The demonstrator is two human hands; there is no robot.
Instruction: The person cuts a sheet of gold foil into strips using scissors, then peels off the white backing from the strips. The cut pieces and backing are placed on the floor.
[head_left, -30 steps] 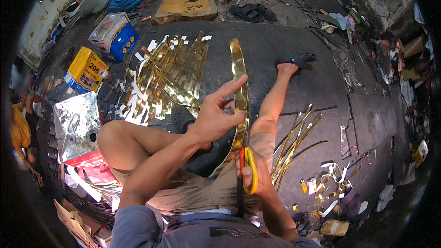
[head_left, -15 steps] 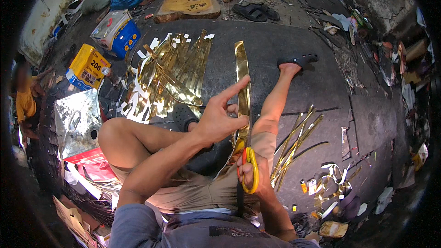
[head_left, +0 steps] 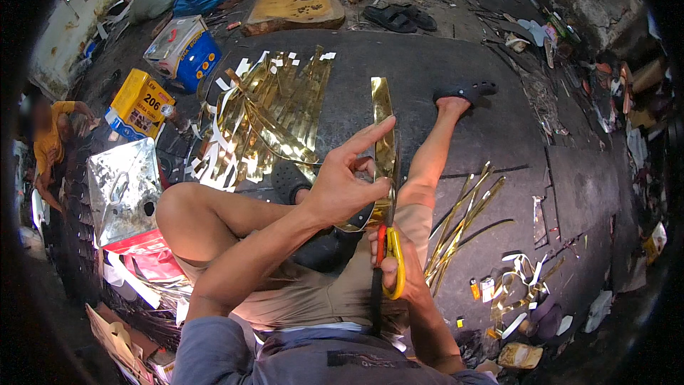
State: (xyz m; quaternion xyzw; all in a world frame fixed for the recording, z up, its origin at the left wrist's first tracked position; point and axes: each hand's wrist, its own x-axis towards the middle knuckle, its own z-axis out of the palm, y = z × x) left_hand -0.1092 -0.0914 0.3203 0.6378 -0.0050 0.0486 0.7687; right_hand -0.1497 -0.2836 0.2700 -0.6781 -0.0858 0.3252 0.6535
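My left hand pinches a glossy gold strip between thumb and fingers, index finger stretched across it. The strip stands roughly upright, its free end pointing away from me. Below it, my right hand is closed round scissors with yellow and red-orange handles. Their blade runs up along the strip's right edge; whether the blades are parted I cannot tell. Ahead to the left, a fan of wide gold strips with white ends lies on the dark mat. Thin gold strips lie right of my leg.
Left stand a yellow box, a blue-and-white box and a metal tin. A wooden block and black sandals lie beyond the mat. A lighter and curled scraps lie right. Another person is at far left.
The gold strip's free end sits lower and slightly right. The scissors have shifted a little right, and more of their blade shows beside the strip. The person at far left has moved further into view.
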